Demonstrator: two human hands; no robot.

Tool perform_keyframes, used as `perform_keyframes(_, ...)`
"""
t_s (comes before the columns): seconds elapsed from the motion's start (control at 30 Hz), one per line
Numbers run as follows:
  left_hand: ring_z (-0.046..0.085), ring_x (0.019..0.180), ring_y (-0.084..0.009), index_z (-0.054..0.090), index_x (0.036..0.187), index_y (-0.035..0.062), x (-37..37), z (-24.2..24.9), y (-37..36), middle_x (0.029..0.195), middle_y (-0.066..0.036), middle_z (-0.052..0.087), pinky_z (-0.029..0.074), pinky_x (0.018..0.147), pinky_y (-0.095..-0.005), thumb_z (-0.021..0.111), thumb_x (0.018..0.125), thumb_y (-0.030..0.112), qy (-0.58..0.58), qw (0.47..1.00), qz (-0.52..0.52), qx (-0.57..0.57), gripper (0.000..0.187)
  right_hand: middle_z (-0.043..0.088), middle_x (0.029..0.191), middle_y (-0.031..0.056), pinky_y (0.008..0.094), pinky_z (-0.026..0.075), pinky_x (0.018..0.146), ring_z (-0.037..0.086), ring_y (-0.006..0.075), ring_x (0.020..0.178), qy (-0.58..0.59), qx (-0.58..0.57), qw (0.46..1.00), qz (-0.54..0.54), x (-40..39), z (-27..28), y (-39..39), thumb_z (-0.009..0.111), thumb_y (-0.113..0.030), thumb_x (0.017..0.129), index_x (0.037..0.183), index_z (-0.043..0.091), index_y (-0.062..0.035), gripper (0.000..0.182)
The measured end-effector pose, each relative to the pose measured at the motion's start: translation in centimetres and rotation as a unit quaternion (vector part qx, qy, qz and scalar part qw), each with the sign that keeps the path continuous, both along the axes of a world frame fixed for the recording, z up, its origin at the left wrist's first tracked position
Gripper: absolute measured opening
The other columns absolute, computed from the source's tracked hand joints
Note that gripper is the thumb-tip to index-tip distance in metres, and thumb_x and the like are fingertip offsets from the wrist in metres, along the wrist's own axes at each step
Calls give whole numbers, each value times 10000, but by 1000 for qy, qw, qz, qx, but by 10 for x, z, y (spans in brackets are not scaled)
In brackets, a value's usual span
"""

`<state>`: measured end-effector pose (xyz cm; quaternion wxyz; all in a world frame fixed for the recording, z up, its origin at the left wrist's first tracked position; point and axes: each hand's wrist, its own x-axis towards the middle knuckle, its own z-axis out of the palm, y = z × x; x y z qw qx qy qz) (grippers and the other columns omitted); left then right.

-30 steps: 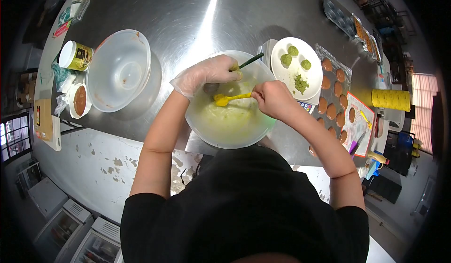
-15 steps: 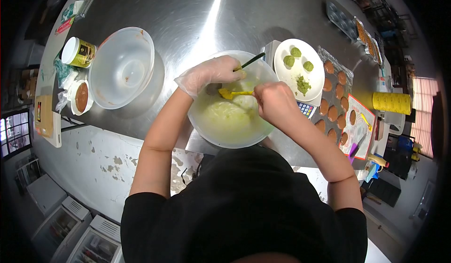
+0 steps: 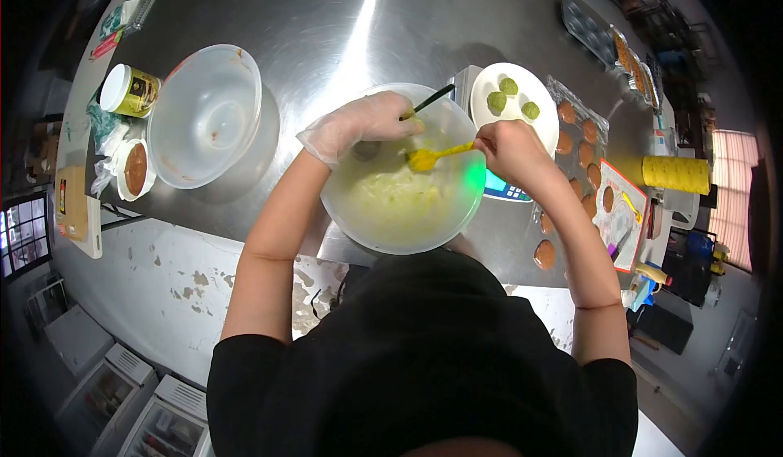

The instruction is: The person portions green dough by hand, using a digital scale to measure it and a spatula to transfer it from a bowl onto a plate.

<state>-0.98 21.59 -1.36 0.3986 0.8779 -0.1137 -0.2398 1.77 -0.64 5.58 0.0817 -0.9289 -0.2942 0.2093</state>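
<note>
yellow spatula — over translucent bowl

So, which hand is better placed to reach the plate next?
Probably the right hand, gripping the yellow tool: it is nearer the plate. The gloved left hand is farther away, over the bowl.

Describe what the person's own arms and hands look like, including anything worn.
The left hand wears a clear plastic glove with a loose, wrinkled cuff. The right hand is ungloved. Both arms are bare below short black sleeves.
</note>
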Motion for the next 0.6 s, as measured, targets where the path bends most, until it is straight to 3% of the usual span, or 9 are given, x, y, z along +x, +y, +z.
perform_keyframes(0.1, 580, 518, -178, 575, 919, -27, 0, 5, -1, 684, -116, 597, 479, 523, -328, 525, 837, 269, 49, 999, 16, -6, 311, 630, 722, 195, 381, 489, 667, 617, 325, 681, 27, 1, 1000, 8, -3, -9, 3, 592, -106, 781, 828, 671, -4, 137)
perform_keyframes(0.27, 574, 473, -177, 568, 918, -27, 4, 3, -4, 665, -105, 586, 478, 478, -319, 529, 842, 253, 64, 998, 21, -7, 293, 623, 747, 196, 415, 483, 718, 605, 355, 740, 94, 14, 995, 23, -14, -12, 13, 583, -128, 767, 807, 672, -32, 137)
perform_keyframes(0.37, 580, 469, -181, 568, 914, -29, 5, -7, -2, 668, -109, 590, 478, 476, -319, 532, 842, 257, 39, 999, 6, -18, 297, 612, 691, 183, 382, 472, 625, 603, 316, 650, 99, 53, 992, 58, -12, -6, 11, 598, -82, 771, 816, 667, -14, 107)
perform_keyframes(0.6, 599, 566, -194, 578, 896, -34, 3, 0, -3, 699, -125, 603, 480, 574, -331, 544, 831, 280, 51, 999, 10, -2, 322, 622, 717, 180, 373, 484, 646, 611, 317, 671, -50, -31, 993, 103, 18, 12, 4, 593, -21, 712, 786, 668, -9, 106)
